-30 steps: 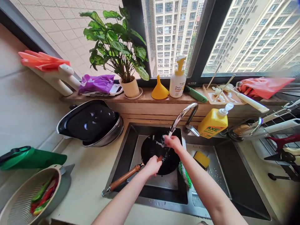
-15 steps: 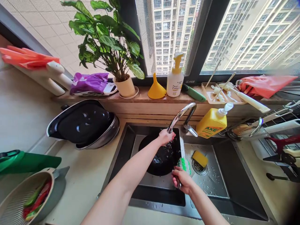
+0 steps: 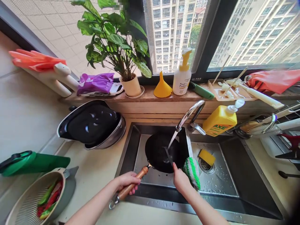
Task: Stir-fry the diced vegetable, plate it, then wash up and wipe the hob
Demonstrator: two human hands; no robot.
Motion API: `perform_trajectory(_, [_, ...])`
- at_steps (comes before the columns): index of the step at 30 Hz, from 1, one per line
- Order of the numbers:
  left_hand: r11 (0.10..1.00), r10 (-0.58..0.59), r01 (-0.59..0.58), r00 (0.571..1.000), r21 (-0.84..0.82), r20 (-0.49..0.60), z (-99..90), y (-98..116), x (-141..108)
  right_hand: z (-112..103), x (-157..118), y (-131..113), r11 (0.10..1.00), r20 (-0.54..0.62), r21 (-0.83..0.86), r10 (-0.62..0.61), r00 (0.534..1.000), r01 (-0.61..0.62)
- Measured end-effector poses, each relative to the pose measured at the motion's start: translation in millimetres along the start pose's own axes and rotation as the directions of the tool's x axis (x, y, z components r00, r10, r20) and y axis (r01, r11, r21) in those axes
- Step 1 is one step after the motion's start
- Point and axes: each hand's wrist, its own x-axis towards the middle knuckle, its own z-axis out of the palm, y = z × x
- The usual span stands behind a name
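Observation:
A black wok (image 3: 156,151) sits in the left sink basin, with water running into it from the chrome faucet (image 3: 191,111). My left hand (image 3: 129,182) is wrapped round its wooden handle (image 3: 143,172). Over the wok, my right hand (image 3: 181,179) grips a narrow, dark, flat tool (image 3: 169,156). The tool's far end points into the wok near the water stream; its exact kind is unclear, and my fingers hide its grip. Just right of that hand, a green-and-white scrubber (image 3: 192,172) rests over the basin divider.
In the right basin a yellow sponge (image 3: 207,157) lies by the drain. A yellow detergent bottle (image 3: 220,121) stands behind it. Black pans (image 3: 90,125) and a colander of peppers (image 3: 64,192) occupy the left counter. A potted plant (image 3: 130,86) and a funnel (image 3: 162,87) line the sill.
My left hand has moved from under the faucet to the wok handle. Water now streams visibly into the wok. My right hand has turned, bringing the tool over the wok. The view has shifted slightly.

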Motion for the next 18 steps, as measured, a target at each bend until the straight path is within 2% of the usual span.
perform_trajectory(2, [0.963, 0.073, -0.035, 0.988, -0.269, 0.134, 17.1, 1.3, -4.7, 0.2, -2.8, 1.6, 0.999, 0.000, 0.030, 0.034, 0.999, -0.034])
perform_trajectory(3, [0.909, 0.119, -0.039, 0.978, -0.415, 0.170, 27.6, 1.9, -6.3, -1.8, -1.2, 1.2, 0.994, -0.005, 0.093, 0.056, 0.998, -0.055])
perform_trajectory(5, [0.802, 0.156, -0.019, 0.972, -0.597, 0.178, 49.7, 2.3, -6.4, -10.2, 9.7, -5.5, 0.965, -0.021, 0.252, 0.076, 0.997, -0.069])
perform_trajectory(6, [0.793, 0.139, -0.007, 0.976, -0.609, 0.169, 59.3, 2.2, -5.1, -16.2, 17.8, -11.6, 0.945, -0.028, 0.322, 0.072, 0.997, -0.059])
perform_trajectory(9, [0.840, 0.076, 0.013, 0.987, -0.542, 0.142, 72.3, 3.0, -1.2, -35.5, 36.2, -32.0, 0.900, -0.024, 0.435, 0.032, 0.999, -0.019])
perform_trajectory(12, [0.895, 0.029, 0.009, 0.997, -0.447, 0.078, 60.4, 8.2, -9.8, -45.3, 21.6, -33.6, 0.862, 0.060, 0.507, -0.005, 0.998, -0.026])
perform_trajectory(14, [0.961, 0.002, -0.004, 1.000, -0.276, -0.005, 46.8, 13.3, -24.8, -42.5, -5.0, -17.6, 0.838, 0.127, 0.545, -0.036, 0.991, -0.040])
perform_trajectory(16, [1.000, 0.018, -0.021, 0.989, -0.017, -0.147, 33.4, 18.7, -44.4, -32.8, -34.1, 6.9, 0.819, 0.183, 0.573, -0.085, 0.979, -0.036])
perform_trajectory(18, [0.972, 0.092, -0.016, 0.944, 0.235, -0.317, 21.2, 24.5, -65.6, -17.8, -57.2, 31.4, 0.799, 0.154, 0.600, -0.148, 0.977, 0.027])
